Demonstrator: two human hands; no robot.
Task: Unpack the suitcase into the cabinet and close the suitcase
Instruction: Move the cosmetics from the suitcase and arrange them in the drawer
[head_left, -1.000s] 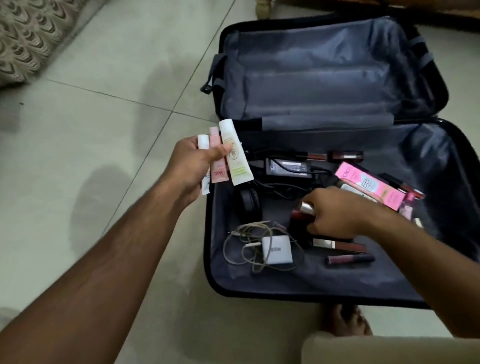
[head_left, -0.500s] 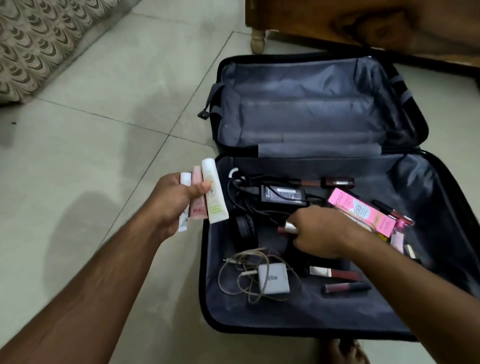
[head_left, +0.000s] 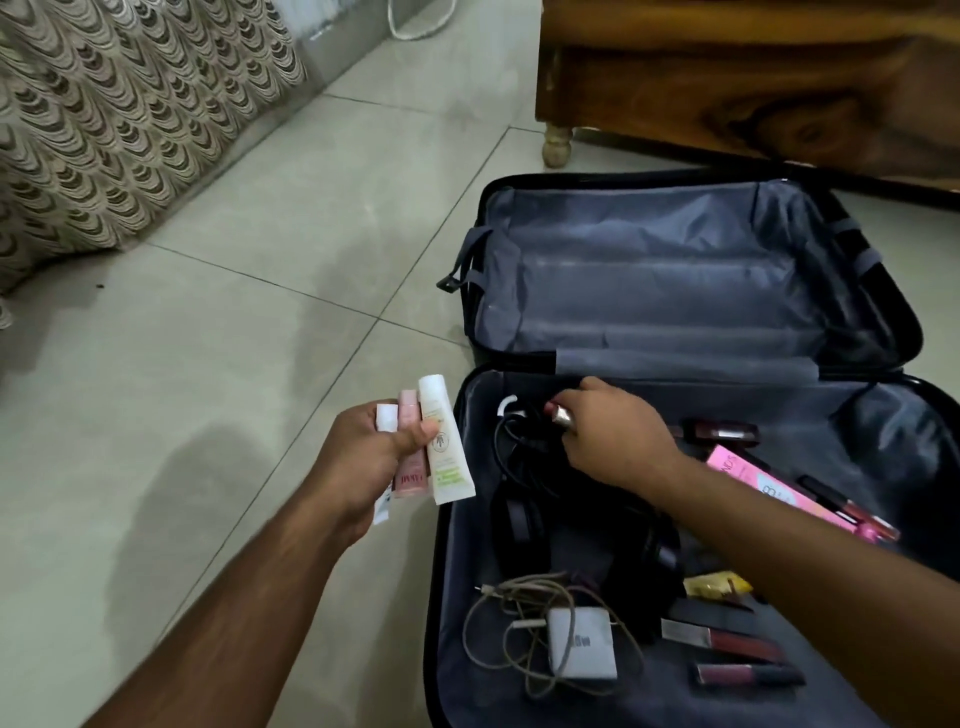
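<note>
The black suitcase (head_left: 470, 332) lies open on the floor, its grey lid half bare. My left hand (head_left: 363, 457) grips three cosmetic tubes (head_left: 444, 452) just left of the case: a white one, a pink one and a cream one. My right hand (head_left: 610, 434) hovers over the near half and pinches a lipstick (head_left: 558, 414) with a silver and red end. Still in the case are a black charger with cables (head_left: 519, 452), a white adapter with a tangled cord (head_left: 582, 649), a pink box (head_left: 763, 483), several lipsticks (head_left: 722, 636) and a yellow sachet (head_left: 717, 584).
A wooden cabinet or furniture piece (head_left: 753, 78) on turned feet stands just behind the suitcase. A patterned fabric edge (head_left: 130, 119) fills the upper left. Pale floor tiles (head_left: 208, 364) stretch to the left of the case.
My right hand has lifted the lipstick and carried it toward the far left of the near half. The view tilted up, showing more of the wooden furniture. My left hand keeps the tubes.
</note>
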